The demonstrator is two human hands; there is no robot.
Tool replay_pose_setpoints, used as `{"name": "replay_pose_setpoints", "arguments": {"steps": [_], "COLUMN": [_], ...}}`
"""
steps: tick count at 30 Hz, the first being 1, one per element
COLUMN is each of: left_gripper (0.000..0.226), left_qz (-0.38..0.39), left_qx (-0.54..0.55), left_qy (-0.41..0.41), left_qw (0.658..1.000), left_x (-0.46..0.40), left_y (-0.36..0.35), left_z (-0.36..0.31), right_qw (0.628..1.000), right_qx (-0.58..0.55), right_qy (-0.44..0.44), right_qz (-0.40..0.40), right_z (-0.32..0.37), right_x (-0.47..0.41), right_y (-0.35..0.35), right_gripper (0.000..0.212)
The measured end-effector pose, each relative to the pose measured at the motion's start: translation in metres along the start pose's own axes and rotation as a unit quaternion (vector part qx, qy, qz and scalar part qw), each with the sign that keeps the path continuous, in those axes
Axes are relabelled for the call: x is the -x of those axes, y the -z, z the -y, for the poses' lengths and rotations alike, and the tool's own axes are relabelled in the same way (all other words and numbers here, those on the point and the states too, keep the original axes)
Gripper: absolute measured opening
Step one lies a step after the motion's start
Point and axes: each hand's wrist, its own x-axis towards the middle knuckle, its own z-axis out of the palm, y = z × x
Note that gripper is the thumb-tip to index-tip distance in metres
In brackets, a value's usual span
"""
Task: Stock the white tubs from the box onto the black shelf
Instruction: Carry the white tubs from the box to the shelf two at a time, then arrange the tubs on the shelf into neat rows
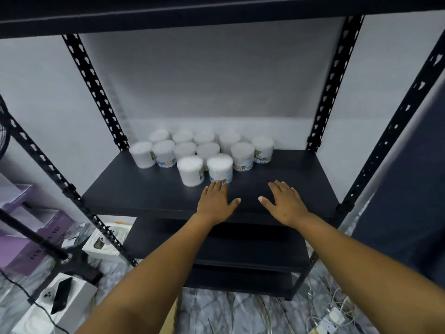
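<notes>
White tubs (202,153) crowd the black shelf (144,189) — both hands (214,201) flat, empty.

Down to our left we see a purple box (29,239) with dark lettering on its side, and just beside it white cartons (106,239) lying on the marbled grey floor (216,312). Nearer to us, at the lower left, a dark phone (61,295) rests on top of a white box (69,302), with a thin black cable (21,290) running across it. At the lower right we find a tangle of white cords and a power strip (331,320) on the floor, and a pale grey wall (212,75) behind everything.
</notes>
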Motion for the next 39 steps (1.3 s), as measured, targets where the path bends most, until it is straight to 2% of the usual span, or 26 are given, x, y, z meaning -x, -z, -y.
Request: {"name": "replay_pose_setpoints", "arguments": {"steps": [12,21,28,39], "left_gripper": [0.069,0.061,0.067,0.066], "left_qz": [-0.034,-0.035,-0.029,0.001], "left_qx": [-0.010,0.006,-0.019,-0.050], "left_qy": [-0.068,-0.036,0.008,0.005], "left_qw": [0.997,0.999,0.999,0.999], "left_x": [-0.090,-0.140,-0.165,-0.196], "left_y": [0.002,0.004,0.002,0.000], "left_z": [-0.020,-0.034,-0.037,-0.038], "right_qw": [0.999,1.000,0.999,0.997], "right_qx": [-0.016,0.003,0.002,-0.019], "right_qy": [-0.025,0.016,0.031,0.069], "right_qz": [-0.036,-0.017,0.010,0.035], "right_z": [-0.034,-0.051,-0.053,-0.054], "right_x": [-0.073,-0.133,-0.175,-0.220], "right_y": [0.021,0.044,0.050,0.043], "right_gripper": [0.075,0.074,0.076,0.079]}}
